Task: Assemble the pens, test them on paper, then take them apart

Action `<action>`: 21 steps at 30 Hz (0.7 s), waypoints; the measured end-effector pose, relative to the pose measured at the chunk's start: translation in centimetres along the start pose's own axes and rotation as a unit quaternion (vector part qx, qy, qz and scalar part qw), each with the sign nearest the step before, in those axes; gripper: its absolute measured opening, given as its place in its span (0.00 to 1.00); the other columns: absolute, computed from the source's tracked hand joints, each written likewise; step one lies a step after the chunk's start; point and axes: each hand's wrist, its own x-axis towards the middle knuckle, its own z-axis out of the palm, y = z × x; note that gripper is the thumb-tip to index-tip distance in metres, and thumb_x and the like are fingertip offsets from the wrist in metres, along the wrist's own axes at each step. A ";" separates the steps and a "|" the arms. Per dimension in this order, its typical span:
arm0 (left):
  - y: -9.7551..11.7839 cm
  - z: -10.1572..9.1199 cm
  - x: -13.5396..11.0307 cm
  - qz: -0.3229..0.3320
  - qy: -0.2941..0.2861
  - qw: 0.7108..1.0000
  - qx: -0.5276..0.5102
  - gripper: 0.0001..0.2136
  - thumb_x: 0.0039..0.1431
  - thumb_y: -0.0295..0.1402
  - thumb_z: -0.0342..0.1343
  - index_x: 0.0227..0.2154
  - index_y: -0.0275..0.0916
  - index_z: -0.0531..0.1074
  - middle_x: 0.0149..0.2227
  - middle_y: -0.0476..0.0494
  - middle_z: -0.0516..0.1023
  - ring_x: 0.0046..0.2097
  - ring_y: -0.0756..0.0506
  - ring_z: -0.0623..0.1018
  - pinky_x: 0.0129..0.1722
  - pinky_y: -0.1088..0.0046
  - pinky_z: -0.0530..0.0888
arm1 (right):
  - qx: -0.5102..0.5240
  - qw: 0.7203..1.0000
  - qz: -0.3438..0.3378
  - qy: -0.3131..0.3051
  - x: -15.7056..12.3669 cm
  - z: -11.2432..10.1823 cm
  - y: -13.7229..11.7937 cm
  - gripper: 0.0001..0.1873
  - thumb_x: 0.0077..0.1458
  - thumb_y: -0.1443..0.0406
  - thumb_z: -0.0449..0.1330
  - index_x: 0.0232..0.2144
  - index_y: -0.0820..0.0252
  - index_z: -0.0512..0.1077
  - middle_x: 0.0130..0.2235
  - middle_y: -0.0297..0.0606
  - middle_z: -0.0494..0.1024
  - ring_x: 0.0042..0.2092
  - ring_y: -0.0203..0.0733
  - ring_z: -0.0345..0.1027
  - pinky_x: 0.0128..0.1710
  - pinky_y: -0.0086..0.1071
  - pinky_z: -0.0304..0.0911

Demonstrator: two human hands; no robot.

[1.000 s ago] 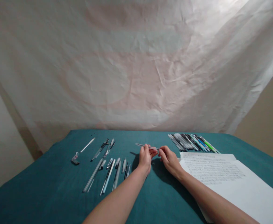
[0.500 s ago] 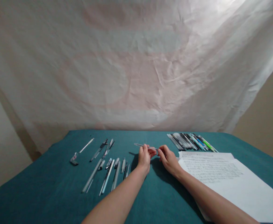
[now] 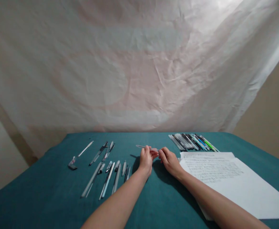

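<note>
Okay, your left hand [image 3: 146, 161] grips a clear pen [image 3: 140, 146] above the worktop [image 3: 46, 184], your right hand [image 3: 170, 161] pinching its right end; written paper [image 3: 237, 194] lies on the right, pen parts [image 3: 108, 180] left.

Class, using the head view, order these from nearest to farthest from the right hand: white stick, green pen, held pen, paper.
1. Held pen: its end at the right hand.
2. Paper: just to the right.
3. Green pen: right, beyond the paper.
4. White stick: far left.
</note>
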 end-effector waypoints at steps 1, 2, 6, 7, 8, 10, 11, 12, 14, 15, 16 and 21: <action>0.0 0.0 0.0 0.000 -0.005 1.000 0.004 0.12 0.54 0.41 0.47 0.31 0.36 0.60 0.24 0.46 0.72 0.24 0.51 0.73 0.28 0.72 0.71 | -0.002 1.000 0.003 -0.004 0.0 0.0 0.1 0.18 0.56 0.56 0.41 0.23 0.58 0.63 0.20 0.32 0.68 0.23 0.35 0.62 0.27 0.26 0.54; 0.0 0.1 0.0 0.000 -0.010 1.000 0.006 0.11 0.54 0.40 0.47 0.31 0.36 0.60 0.24 0.46 0.72 0.24 0.51 0.73 0.28 0.72 0.71 | -0.002 1.000 0.007 -0.009 0.0 0.0 0.1 0.19 0.56 0.56 0.40 0.22 0.58 0.62 0.19 0.32 0.67 0.23 0.34 0.62 0.27 0.26 0.54; 0.0 0.3 0.0 0.004 -0.014 1.000 -0.006 0.09 0.56 0.38 0.45 0.31 0.36 0.60 0.24 0.46 0.72 0.25 0.51 0.73 0.29 0.72 0.71 | 0.002 1.000 0.022 -0.010 0.1 -0.3 -0.1 0.20 0.57 0.56 0.40 0.22 0.58 0.62 0.19 0.31 0.67 0.23 0.33 0.61 0.26 0.25 0.53; 0.0 0.3 0.1 0.004 -0.011 1.000 -0.010 0.09 0.56 0.38 0.45 0.31 0.36 0.60 0.24 0.46 0.72 0.25 0.51 0.73 0.30 0.72 0.71 | 0.002 1.000 0.021 -0.001 0.2 -0.4 -0.1 0.18 0.56 0.56 0.40 0.23 0.58 0.62 0.20 0.31 0.68 0.23 0.33 0.61 0.26 0.25 0.53; 0.0 0.4 0.2 0.001 -0.012 1.000 -0.011 0.09 0.56 0.37 0.45 0.31 0.36 0.60 0.24 0.46 0.72 0.25 0.51 0.73 0.29 0.72 0.71 | 0.002 1.000 0.020 0.006 0.2 -0.4 -0.2 0.17 0.56 0.57 0.41 0.24 0.58 0.62 0.21 0.31 0.68 0.24 0.33 0.62 0.26 0.25 0.53; 0.1 0.6 0.3 -0.003 -0.013 1.000 -0.009 0.08 0.56 0.37 0.45 0.30 0.36 0.60 0.24 0.46 0.72 0.24 0.52 0.73 0.29 0.73 0.71 | 0.005 1.000 0.018 0.012 0.3 -0.6 -0.2 0.15 0.56 0.57 0.42 0.25 0.58 0.62 0.22 0.31 0.68 0.24 0.33 0.61 0.27 0.25 0.54; 0.1 0.7 0.3 -0.005 -0.014 1.000 -0.006 0.08 0.56 0.37 0.45 0.30 0.36 0.60 0.24 0.46 0.72 0.24 0.52 0.73 0.28 0.73 0.71 | 0.009 1.000 0.019 0.011 0.3 -0.6 -0.2 0.15 0.56 0.58 0.42 0.25 0.58 0.62 0.22 0.31 0.68 0.24 0.33 0.61 0.27 0.25 0.54; 0.1 0.7 0.3 -0.004 -0.017 1.000 -0.002 0.08 0.56 0.37 0.46 0.30 0.36 0.60 0.24 0.46 0.72 0.25 0.52 0.73 0.28 0.73 0.71 | 0.017 1.000 0.019 0.008 0.3 -0.6 -0.1 0.15 0.56 0.58 0.42 0.24 0.58 0.61 0.21 0.31 0.67 0.24 0.33 0.61 0.27 0.25 0.54; 0.1 0.8 0.3 0.000 -0.023 1.000 0.006 0.08 0.56 0.37 0.45 0.30 0.36 0.60 0.24 0.46 0.72 0.25 0.52 0.73 0.28 0.74 0.71 | 0.047 0.999 0.020 -0.002 0.4 -0.6 0.1 0.16 0.56 0.57 0.41 0.23 0.58 0.60 0.19 0.30 0.66 0.22 0.32 0.60 0.28 0.25 0.55; 0.2 0.8 0.3 0.003 -0.026 1.000 0.009 0.08 0.56 0.37 0.45 0.30 0.36 0.60 0.25 0.46 0.73 0.25 0.52 0.73 0.28 0.74 0.71 | 0.068 0.997 0.022 -0.008 0.4 -0.5 0.2 0.17 0.57 0.57 0.41 0.23 0.58 0.60 0.18 0.29 0.66 0.22 0.31 0.60 0.28 0.25 0.56; 0.2 0.9 0.3 0.004 -0.029 1.000 0.010 0.08 0.56 0.37 0.45 0.31 0.36 0.60 0.25 0.46 0.73 0.25 0.52 0.73 0.29 0.74 0.71 | 0.094 0.995 0.027 -0.014 0.5 -0.5 0.3 0.18 0.57 0.57 0.40 0.22 0.58 0.60 0.18 0.29 0.66 0.21 0.31 0.60 0.27 0.25 0.56; 0.4 0.9 0.4 0.007 -0.039 0.999 0.012 0.09 0.55 0.38 0.45 0.31 0.37 0.60 0.25 0.46 0.72 0.26 0.52 0.73 0.29 0.74 0.71 | 0.239 0.965 0.082 -0.073 0.8 -0.2 0.2 0.20 0.56 0.54 0.39 0.22 0.59 0.58 0.18 0.28 0.65 0.17 0.29 0.59 0.17 0.23 0.54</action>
